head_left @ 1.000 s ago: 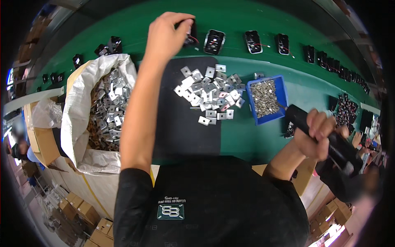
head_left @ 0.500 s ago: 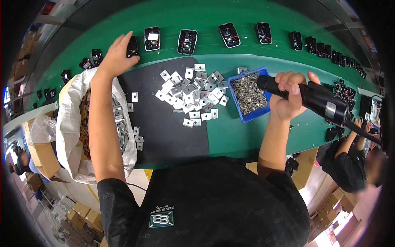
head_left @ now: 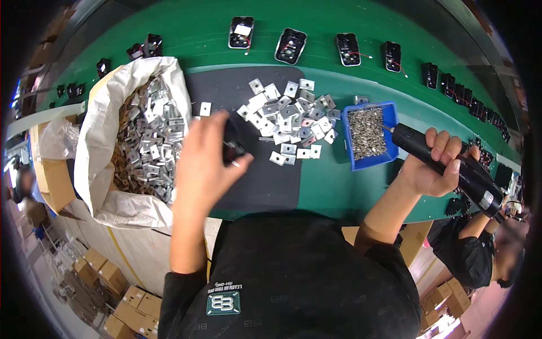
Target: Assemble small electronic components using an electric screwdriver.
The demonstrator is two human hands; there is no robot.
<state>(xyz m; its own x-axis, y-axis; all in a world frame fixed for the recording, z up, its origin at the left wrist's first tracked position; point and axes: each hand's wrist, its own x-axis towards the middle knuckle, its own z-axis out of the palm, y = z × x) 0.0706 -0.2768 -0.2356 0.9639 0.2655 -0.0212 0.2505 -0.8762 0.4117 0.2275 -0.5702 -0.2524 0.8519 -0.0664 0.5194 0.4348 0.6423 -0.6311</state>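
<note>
My left hand (head_left: 199,164), slightly blurred, is closed on a small black plastic housing (head_left: 231,144) above the dark mat (head_left: 259,183). Its fingers hide part of the housing. In my right hand (head_left: 433,171) is a black electric screwdriver (head_left: 477,183), fingers wrapped round its body. The thin bit points left, at the right side of a blue bin (head_left: 370,164) of small silver screws (head_left: 367,135). Between the two hands lies a loose pile of square metal plates (head_left: 288,116), each with a hole, spread over the mat and green table.
A white woven sack (head_left: 93,164) full of metal clips (head_left: 155,133) stands at the left. Along the green strip at the back sit open black devices (head_left: 291,46), some with red wires. A co-worker (head_left: 466,243) is at the far right.
My left hand has brought the housing from the back strip toward me, over the mat. The screwdriver in my right hand has moved right and down, off the screws. The whole view has shifted.
</note>
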